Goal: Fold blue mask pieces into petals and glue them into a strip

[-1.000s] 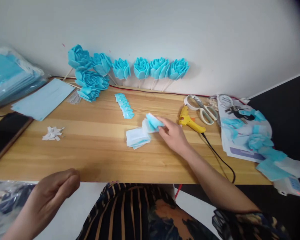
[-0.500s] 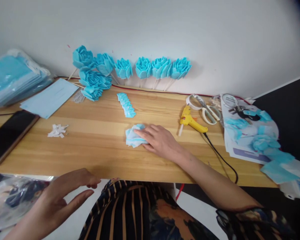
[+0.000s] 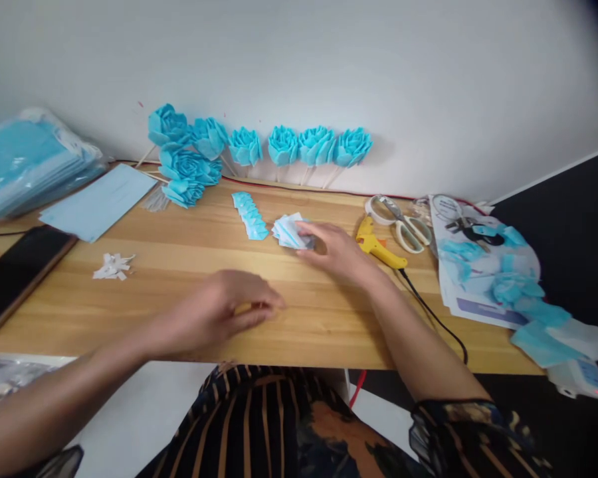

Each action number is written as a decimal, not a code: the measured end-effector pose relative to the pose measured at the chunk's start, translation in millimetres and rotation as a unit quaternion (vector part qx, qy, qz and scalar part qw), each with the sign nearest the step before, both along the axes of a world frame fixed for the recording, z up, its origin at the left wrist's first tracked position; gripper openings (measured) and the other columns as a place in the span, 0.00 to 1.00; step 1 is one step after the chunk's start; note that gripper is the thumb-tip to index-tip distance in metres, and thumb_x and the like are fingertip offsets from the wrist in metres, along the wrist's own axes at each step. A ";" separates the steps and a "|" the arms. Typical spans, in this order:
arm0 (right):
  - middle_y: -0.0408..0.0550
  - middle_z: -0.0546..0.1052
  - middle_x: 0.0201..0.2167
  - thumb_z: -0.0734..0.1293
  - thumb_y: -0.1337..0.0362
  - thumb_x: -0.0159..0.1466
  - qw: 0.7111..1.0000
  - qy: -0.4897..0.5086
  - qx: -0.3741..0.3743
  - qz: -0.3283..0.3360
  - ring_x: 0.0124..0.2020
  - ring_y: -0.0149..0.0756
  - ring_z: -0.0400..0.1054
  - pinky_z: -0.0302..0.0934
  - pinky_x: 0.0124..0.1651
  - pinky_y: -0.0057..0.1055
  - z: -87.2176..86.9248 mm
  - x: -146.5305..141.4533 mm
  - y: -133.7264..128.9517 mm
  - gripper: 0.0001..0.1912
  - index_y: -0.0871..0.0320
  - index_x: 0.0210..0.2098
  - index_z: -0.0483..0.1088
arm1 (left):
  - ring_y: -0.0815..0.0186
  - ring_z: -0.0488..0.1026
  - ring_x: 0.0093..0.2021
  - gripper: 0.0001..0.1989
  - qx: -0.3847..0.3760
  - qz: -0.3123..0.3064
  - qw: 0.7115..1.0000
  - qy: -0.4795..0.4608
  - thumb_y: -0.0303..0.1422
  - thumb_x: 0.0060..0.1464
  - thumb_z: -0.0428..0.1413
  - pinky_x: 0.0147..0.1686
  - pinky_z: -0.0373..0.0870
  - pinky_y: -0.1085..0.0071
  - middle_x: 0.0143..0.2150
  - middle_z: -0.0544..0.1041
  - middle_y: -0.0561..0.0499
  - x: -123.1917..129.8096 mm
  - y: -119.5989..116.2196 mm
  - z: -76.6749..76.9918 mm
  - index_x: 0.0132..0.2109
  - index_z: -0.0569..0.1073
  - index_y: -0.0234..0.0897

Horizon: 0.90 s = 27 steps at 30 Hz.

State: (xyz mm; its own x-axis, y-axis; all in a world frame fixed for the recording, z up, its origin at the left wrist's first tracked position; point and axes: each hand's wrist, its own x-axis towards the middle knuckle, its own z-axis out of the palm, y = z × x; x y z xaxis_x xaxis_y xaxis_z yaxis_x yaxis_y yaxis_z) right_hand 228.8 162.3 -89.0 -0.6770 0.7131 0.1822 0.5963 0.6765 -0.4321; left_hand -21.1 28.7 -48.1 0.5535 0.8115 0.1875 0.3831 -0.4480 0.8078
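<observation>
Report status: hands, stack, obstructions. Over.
Left hand open, nothing visible in it. Right hand at right edge of stack, grip unclear. Petals close left of stack, glue gun right of right hand; neither looks in the way.

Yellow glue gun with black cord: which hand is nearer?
Right. The right hand is just left of the glue gun; the left hand is farther left and nearer the front edge of the wooden table.

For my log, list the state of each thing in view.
Pile of squares: loosely stacked, edges uneven
Right hand: at the pile's edge, grip unclear
Left hand: blurred, nothing visible in grip
Petals: overlapping in a row
Flowers: full, many-layered
Glue gun: lying down
Phone: flat, dark
Scraps: loosely heaped
</observation>
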 end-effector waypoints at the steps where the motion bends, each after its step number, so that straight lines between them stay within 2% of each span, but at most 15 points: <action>1: 0.51 0.81 0.51 0.67 0.57 0.66 0.999 0.047 -0.018 -0.018 0.52 0.47 0.75 0.66 0.56 0.44 1.2 1.1 -0.7 0.24 0.55 0.60 0.70 | 0.67 0.78 0.37 0.07 -0.022 0.020 1.000 -0.003 0.33 0.64 0.56 0.38 0.71 0.73 0.37 0.83 0.51 2.7 15.2 -1.6 0.41 0.79 0.38; 4: 0.50 0.83 0.48 0.62 0.59 0.69 0.984 0.142 -0.020 -0.109 0.50 0.43 0.77 0.67 0.54 0.41 7.7 4.0 2.2 0.17 0.55 0.54 0.75 | 0.69 0.73 0.28 0.11 -0.025 0.112 0.993 -0.028 0.36 0.60 0.59 0.29 0.65 0.74 0.26 0.78 0.53 10.0 60.3 -6.9 0.33 0.78 0.36; 6: 0.49 0.83 0.48 0.62 0.61 0.68 0.977 0.157 -0.015 -0.142 0.49 0.42 0.77 0.68 0.52 0.39 12.0 4.3 7.0 0.15 0.56 0.50 0.77 | 0.69 0.71 0.27 0.15 -0.001 0.168 0.984 -0.058 0.39 0.61 0.57 0.28 0.64 0.73 0.26 0.77 0.52 15.4 83.9 -10.4 0.29 0.76 0.34; 9: 0.48 0.84 0.45 0.63 0.63 0.67 0.977 0.135 -0.010 -0.162 0.43 0.40 0.78 0.68 0.46 0.37 13.6 1.0 12.8 0.14 0.55 0.47 0.78 | 0.67 0.73 0.30 0.16 0.054 0.211 0.973 -0.079 0.39 0.63 0.54 0.30 0.66 0.72 0.29 0.79 0.49 23.0 102.2 -19.4 0.32 0.77 0.34; 12: 0.48 0.84 0.41 0.63 0.64 0.67 0.979 0.089 0.003 -0.182 0.39 0.41 0.77 0.67 0.41 0.37 8.6 -5.2 14.6 0.13 0.54 0.45 0.78 | 0.64 0.76 0.35 0.12 0.143 0.229 0.961 -0.064 0.35 0.64 0.53 0.37 0.70 0.68 0.35 0.82 0.47 26.8 103.7 -35.4 0.37 0.79 0.34; 14: 0.50 0.84 0.40 0.63 0.65 0.66 0.978 0.067 0.009 -0.196 0.38 0.42 0.76 0.66 0.41 0.38 2.9 -9.1 15.7 0.12 0.55 0.43 0.78 | 0.60 0.79 0.41 0.10 0.209 0.200 0.957 -0.032 0.31 0.64 0.53 0.44 0.72 0.64 0.40 0.83 0.44 27.2 101.2 -47.0 0.40 0.79 0.34; 17: 0.52 0.83 0.40 0.64 0.65 0.67 0.978 0.060 0.034 -0.196 0.41 0.45 0.76 0.67 0.45 0.42 -8.3 -14.0 20.6 0.11 0.56 0.42 0.78 | 0.57 0.79 0.46 0.11 0.260 0.133 0.956 0.028 0.30 0.64 0.51 0.48 0.73 0.59 0.43 0.84 0.43 27.3 99.0 -59.7 0.42 0.79 0.34; 20: 0.54 0.82 0.44 0.65 0.63 0.67 0.982 0.057 0.059 -0.167 0.47 0.46 0.75 0.66 0.52 0.45 -20.7 -18.7 28.0 0.11 0.56 0.45 0.77 | 0.57 0.80 0.45 0.12 0.263 0.099 0.958 0.057 0.30 0.65 0.51 0.48 0.75 0.57 0.43 0.84 0.43 28.2 99.7 -65.9 0.42 0.79 0.36; 23: 0.51 0.83 0.42 0.66 0.64 0.66 0.987 0.076 0.031 -0.137 0.46 0.44 0.75 0.66 0.52 0.42 -29.9 -23.1 31.4 0.08 0.55 0.43 0.77 | 0.58 0.80 0.44 0.11 0.235 0.100 0.966 0.037 0.30 0.64 0.51 0.48 0.75 0.59 0.42 0.84 0.45 28.6 100.4 -67.7 0.42 0.79 0.36; 27: 0.49 0.82 0.42 0.67 0.69 0.65 0.977 0.183 0.049 -0.094 0.47 0.41 0.75 0.66 0.53 0.40 -30.1 -25.1 26.0 0.05 0.55 0.37 0.76 | 0.62 0.79 0.39 0.09 0.140 0.180 0.973 -0.049 0.30 0.62 0.54 0.42 0.74 0.66 0.39 0.84 0.46 26.6 101.4 -65.4 0.40 0.80 0.36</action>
